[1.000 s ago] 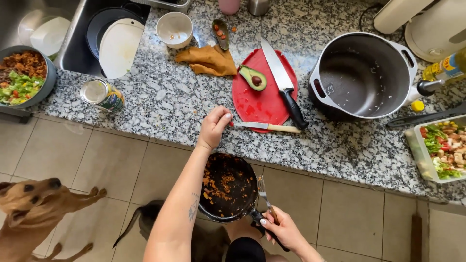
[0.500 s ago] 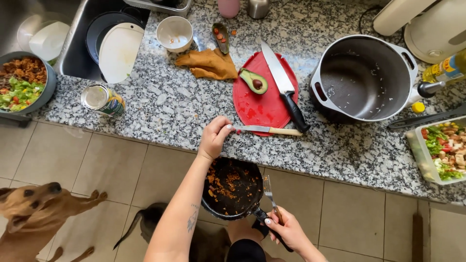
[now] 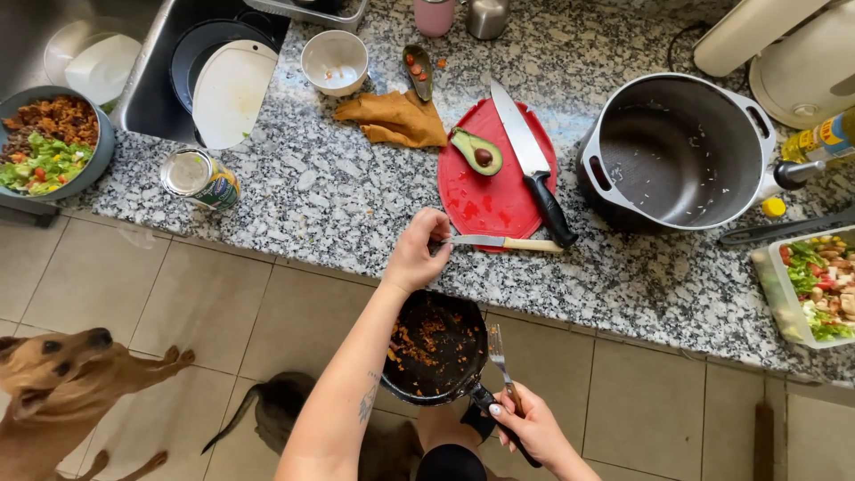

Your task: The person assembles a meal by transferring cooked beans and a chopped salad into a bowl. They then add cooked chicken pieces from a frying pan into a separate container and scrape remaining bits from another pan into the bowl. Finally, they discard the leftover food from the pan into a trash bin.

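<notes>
Right now my left hand (image 3: 416, 258) is up at the counter edge, fingers pinched on the blade end of a small knife (image 3: 503, 242) w/ a pale wooden handle, which lies flat just below the red cutting board (image 3: 485, 183). My right hand (image 3: 533, 426) is down low, off the counter, fingers wrapped round the handle of a dark frying pan (image 3: 436, 347) and clamping a fork (image 3: 500, 361) against it at the same time (one grip for both). Pan hangs over the tiled floor, between my arms, tilted a bit toward me.

How far along, as I judge it: pan is nearly scraped out, only scattered orange-brown bits stuck to the bottom, so most of the food is gone from it. On the board sits half an avocado (image 3: 476, 151), pit in, uncut, w/ the big chef's knife (image 3: 533, 174) beside it, so the slicing looks not yet done. Big grey pot (image 3: 677, 151) is empty bar a few grains. Bowl (image 3: 52, 142) w/ greens and mince at far left and the salad tray (image 3: 806, 285) at far right look filled already.

Brown dog (image 3: 62, 383) stands by my left side, and a grey animal (image 3: 294, 405) sits under the pan, can't tell more of it
</notes>
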